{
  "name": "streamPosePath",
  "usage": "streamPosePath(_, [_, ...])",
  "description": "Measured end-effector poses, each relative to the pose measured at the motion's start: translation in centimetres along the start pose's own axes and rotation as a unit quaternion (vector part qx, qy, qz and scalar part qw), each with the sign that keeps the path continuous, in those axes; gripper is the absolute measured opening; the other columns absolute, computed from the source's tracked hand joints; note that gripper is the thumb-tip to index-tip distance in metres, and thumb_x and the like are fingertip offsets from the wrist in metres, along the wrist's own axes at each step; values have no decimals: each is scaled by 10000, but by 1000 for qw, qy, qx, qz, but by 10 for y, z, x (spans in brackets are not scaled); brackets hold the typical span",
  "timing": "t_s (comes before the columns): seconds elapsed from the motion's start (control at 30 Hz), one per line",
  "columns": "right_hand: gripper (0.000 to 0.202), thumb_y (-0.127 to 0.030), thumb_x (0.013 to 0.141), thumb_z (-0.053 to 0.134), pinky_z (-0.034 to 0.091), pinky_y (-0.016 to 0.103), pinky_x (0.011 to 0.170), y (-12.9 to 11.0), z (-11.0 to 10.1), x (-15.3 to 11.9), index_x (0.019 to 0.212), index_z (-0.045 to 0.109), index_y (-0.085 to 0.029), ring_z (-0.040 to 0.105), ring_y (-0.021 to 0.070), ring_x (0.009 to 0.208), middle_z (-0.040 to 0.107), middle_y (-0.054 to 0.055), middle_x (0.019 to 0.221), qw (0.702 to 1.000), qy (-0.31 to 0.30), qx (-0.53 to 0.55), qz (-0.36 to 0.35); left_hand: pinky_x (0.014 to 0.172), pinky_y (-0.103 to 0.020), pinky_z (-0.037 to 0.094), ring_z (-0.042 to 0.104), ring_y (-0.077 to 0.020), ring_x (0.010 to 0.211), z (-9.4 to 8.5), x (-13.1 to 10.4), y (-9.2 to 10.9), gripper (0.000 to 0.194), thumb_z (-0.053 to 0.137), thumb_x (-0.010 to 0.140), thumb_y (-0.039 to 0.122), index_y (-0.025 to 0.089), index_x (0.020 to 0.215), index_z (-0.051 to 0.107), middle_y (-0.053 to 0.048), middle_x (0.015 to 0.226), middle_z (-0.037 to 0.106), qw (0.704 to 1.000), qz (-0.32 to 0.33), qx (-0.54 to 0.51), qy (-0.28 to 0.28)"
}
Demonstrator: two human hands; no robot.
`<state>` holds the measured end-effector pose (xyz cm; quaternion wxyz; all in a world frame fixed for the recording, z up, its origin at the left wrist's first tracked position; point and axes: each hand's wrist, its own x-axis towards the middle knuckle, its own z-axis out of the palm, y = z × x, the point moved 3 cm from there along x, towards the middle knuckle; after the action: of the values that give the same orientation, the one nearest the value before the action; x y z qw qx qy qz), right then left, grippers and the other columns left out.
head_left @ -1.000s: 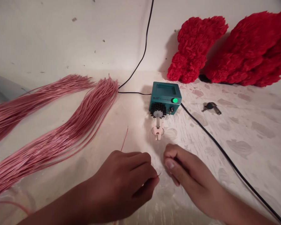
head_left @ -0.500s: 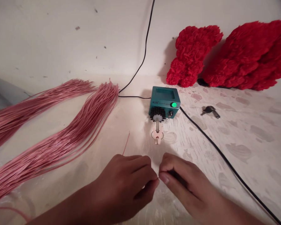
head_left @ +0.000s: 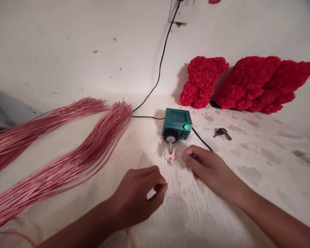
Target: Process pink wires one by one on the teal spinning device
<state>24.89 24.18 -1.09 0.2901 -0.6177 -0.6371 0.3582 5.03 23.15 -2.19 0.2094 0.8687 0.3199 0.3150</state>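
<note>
My left hand point(head_left: 146, 193) is closed in a pinch, with the tip of a thin wire-like strand poking out past thumb and forefinger. Behind that hand, a stretch of thin pink strand point(head_left: 141, 160) shows against the table. My right hand point(head_left: 200, 160) hovers just right of a pale pink clothespin point(head_left: 170, 156), its thumb and forefinger pressed together; whether anything is between them I cannot make out. The clothespin sits at the end of a metal shaft on a small teal motor box point(head_left: 177, 117) with a lit green button.
Two long bundles of pink strands point(head_left: 93, 148) lie to the left. Red ruffled flower bunches point(head_left: 250, 82) lean by the wall at back right. Keys point(head_left: 222, 133) rest on the patterned table cover. A black cord point(head_left: 160, 69) runs up the wall.
My right hand has parted from my left and moved forward, up beside the clothespin. My left hand keeps its pinch on the strand, slightly shifted. The view has tilted up.
</note>
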Motion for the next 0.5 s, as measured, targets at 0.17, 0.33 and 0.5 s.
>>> streamPosePath(0.17, [186,-316,929,501,374,232,491,1,-4,32,811,594,-206,473,101,501,509,-43,653,998,-61,-3,-6,535,-206,360,517,-75,559,2,-1,0,131,538,841,86,174,747,563,43,660,574,1000,0,-11,-6])
streamPosePath(0.33, [185,-302,911,500,358,216,444,10,1,37,838,626,-187,489,93,473,531,-30,668,993,-119,16,3,546,-204,375,534,-80,572,4,-3,0,133,531,832,77,175,748,561,41,670,586,999,-4,-25,-20])
streamPosePath(0.5, [121,-216,869,536,366,216,502,3,6,33,847,651,-184,474,109,536,494,-43,582,988,-148,35,-13,540,-210,364,530,-84,572,4,-4,1,124,534,820,76,177,751,558,44,670,585,999,-3,-24,-26])
